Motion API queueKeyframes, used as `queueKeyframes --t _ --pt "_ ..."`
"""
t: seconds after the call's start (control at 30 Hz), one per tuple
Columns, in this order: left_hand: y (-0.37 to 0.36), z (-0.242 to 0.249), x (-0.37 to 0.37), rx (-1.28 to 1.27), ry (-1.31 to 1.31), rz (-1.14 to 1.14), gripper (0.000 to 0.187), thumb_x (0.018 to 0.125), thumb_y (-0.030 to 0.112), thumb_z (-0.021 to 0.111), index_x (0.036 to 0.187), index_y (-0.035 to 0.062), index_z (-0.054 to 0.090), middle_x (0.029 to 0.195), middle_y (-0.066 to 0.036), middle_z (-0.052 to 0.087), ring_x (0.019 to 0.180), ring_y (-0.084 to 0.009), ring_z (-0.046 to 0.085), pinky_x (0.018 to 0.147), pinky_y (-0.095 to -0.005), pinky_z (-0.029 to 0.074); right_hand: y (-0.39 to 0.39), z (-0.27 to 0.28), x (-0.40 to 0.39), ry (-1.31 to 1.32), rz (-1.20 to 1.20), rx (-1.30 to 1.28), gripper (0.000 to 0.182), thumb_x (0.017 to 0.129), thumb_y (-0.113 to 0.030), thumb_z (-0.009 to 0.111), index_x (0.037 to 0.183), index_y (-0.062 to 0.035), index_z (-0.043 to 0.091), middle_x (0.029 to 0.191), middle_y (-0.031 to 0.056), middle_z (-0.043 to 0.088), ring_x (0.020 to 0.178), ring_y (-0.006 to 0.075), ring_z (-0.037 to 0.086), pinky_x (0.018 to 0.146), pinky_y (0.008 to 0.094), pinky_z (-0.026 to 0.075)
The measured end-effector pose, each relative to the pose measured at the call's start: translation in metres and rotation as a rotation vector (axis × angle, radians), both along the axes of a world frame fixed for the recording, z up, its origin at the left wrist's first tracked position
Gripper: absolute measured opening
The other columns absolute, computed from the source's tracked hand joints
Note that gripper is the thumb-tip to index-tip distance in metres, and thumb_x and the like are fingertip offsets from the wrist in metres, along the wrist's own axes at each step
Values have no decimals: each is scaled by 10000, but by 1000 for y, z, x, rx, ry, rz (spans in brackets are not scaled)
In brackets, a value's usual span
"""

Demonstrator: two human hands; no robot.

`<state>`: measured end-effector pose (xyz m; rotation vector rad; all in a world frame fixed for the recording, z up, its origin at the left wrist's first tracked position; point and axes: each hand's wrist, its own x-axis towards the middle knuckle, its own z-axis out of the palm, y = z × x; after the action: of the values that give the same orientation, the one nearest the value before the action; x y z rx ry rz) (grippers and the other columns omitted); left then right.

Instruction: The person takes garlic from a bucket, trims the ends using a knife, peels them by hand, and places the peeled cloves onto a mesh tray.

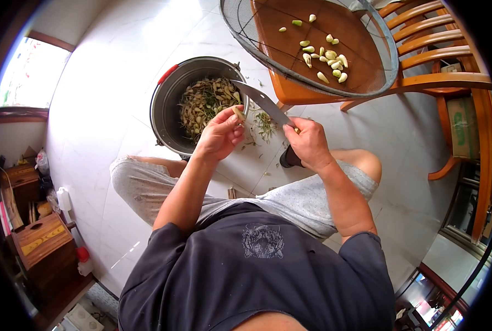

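My left hand (219, 135) pinches a pale garlic clove (238, 113) between thumb and fingers, over the right rim of the metal bucket (159, 113). My right hand (309, 144) is closed around the handle of a broad kitchen knife (265, 103). The blade points up and left, its tip above the bucket's edge, a little apart from the clove. Inside the bucket lies a heap of unpeeled cloves (204, 105) mixed with green stalks. Several peeled cloves (331, 56) rest in a round mesh sieve (394, 60) at the upper right.
The sieve sits on a wooden chair (284, 91). Green and dry trimmings (265, 126) are scattered on the tiled floor (108, 83) beside the bucket. A second wooden chair (439, 55) stands at the right. Wooden boxes (42, 237) are at the left. My knees flank the work area.
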<state>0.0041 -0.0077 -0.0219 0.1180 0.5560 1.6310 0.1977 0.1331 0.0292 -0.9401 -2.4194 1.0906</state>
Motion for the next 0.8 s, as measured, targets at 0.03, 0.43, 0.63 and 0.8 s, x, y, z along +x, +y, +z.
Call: queueKeyframes --t 0.03,0.43,0.63,0.8 --pt "-1 2 -2 47 -39 -35 276 893 84 574 1166 45 555 902 -45 605 725 -119 565 630 -221 460 0 1 0 19 3 -2 186 804 -126 603 926 2 658 670 142 602 584 191 547 592 298 446" --pt "5 15 5 -16 -3 53 250 857 -24 561 1103 -65 542 1094 -195 602 931 -262 631 890 -307 512 -4 -1 -3 134 76 27 166 815 -97 599 938 -2 659 666 101 601 592 169 541 581 286 440" --pt "7 10 7 -195 205 141 216 834 -45 593 1046 -72 555 1010 -165 615 914 -258 634 868 -322 524 -9 10 -6 238 93 58 69 795 -72 575 811 -15 609 688 150 586 615 293 556 561 361 442" --pt "7 3 5 -275 193 204 156 840 -55 579 995 -60 556 965 -154 614 884 -252 641 836 -299 536 -14 9 -9 307 116 87 83 788 -76 560 728 -19 568 686 174 568 642 336 551 569 415 429"
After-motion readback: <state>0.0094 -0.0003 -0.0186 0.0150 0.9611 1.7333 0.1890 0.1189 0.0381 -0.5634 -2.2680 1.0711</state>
